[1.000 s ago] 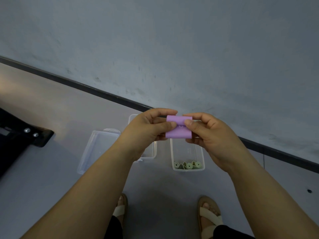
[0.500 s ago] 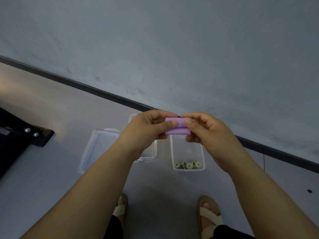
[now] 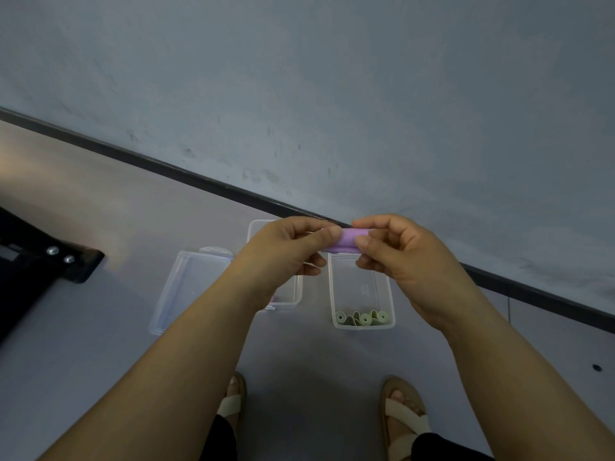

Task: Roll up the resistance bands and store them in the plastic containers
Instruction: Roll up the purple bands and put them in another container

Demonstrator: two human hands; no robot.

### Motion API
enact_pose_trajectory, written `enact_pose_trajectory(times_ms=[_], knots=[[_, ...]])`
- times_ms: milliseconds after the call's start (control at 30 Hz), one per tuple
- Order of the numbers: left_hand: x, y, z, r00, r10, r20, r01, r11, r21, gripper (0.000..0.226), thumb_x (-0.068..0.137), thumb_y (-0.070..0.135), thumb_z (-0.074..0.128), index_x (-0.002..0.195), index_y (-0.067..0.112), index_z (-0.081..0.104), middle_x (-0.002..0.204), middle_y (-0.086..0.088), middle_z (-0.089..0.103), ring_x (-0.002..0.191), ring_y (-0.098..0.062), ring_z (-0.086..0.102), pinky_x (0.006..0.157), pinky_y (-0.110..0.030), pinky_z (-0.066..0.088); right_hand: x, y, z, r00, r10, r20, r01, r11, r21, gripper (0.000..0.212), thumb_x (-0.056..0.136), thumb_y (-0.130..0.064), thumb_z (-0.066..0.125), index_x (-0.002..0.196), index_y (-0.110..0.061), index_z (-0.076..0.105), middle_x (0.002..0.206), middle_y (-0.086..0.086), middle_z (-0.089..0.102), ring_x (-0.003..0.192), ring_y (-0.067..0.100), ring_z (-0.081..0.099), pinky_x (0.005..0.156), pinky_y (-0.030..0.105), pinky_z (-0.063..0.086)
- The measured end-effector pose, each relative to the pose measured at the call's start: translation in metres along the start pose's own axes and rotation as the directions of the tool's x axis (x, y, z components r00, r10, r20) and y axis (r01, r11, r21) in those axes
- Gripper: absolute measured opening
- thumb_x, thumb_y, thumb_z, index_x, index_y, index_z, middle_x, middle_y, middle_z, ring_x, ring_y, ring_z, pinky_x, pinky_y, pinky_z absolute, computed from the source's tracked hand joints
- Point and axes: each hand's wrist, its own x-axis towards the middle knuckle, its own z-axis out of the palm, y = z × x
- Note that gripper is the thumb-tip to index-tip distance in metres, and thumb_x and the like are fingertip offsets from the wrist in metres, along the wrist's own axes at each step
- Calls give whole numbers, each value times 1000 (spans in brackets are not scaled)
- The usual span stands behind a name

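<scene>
- The purple resistance band (image 3: pixel 346 241) is in the air between both hands, above the containers on the floor. It looks wound into a short, tight roll.
- The left hand (image 3: pixel 286 251) pinches the roll's left end between thumb and forefinger. The right hand (image 3: pixel 399 257) pinches the right end the same way, with its other fingers curled under.
- Handling, as a judgement: the band is thin, light, soft elastic. It looks grippy rather than slick and not fragile. The roll probably stores some spring, so it would unwind if the pinch slackens.
- Best hold: across the body of the roll with a thumb on the loose tail. An ends-only grip risks the layers telescoping sideways.
- The clear container (image 3: pixel 364 326) directly under the hands holds green rolled bands (image 3: pixel 362 317), standing on end at its near wall.
- A second clear container (image 3: pixel 299 294) is partly hidden behind the left hand, so its contents can't be told. A clear lid (image 3: pixel 186 287) lies just beside it.
- When the roll is stowed, it should stand on end against a wall or a neighbouring roll, so it can't spring open.
</scene>
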Motion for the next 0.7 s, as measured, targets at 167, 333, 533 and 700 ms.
enact_pose_trajectory(times_ms=[167, 333, 533, 700], knots=[[1, -1, -1, 1000, 22, -21, -21, 998, 52, 7, 85, 24, 65, 90, 25, 70, 70, 9, 67, 62, -4, 60, 68, -21, 55, -3, -3, 2, 998, -62, 24, 65, 991, -120, 21, 88, -16, 59, 96, -36, 59, 94, -6, 62, 88, 17, 63, 87, 35, 54], [0, -1, -1, 998, 61, -16, -60, 998, 18, 11, 80, 19, 69, 88, 26, 69, 79, 9, 72, 73, -3, 65, 73, -23, 56, -2, -3, 3, 1000, -3, 6, 3, 999, -44, 15, 88, -23, 59, 100, -33, 59, 98, -7, 63, 89, 15, 65, 87, 33, 54], [-1, 0, -1, 996, 81, 24, -81, 997, 1, 15, 80, 13, 69, 90, 24, 68, 85, 6, 73, 79, -5, 67, 77, -27, 56, -1, -2, 3, 1000, 1, -11, 0, 1000, 27, 9, 85, -23, 62, 93, -27, 63, 87, -5, 69, 73, 8, 68, 75, 24, 57], [-3, 1, 2, 989, 138, 57, -149, 929, 338, 18, 85, 26, 64, 103, 29, 65, 90, 15, 66, 83, -8, 61, 73, -20, 50, -1, -1, 0, 998, -63, 17, 64, 994, -91, 14, 83, -19, 65, 90, -31, 62, 87, -6, 68, 75, 7, 67, 68, 12, 53]])
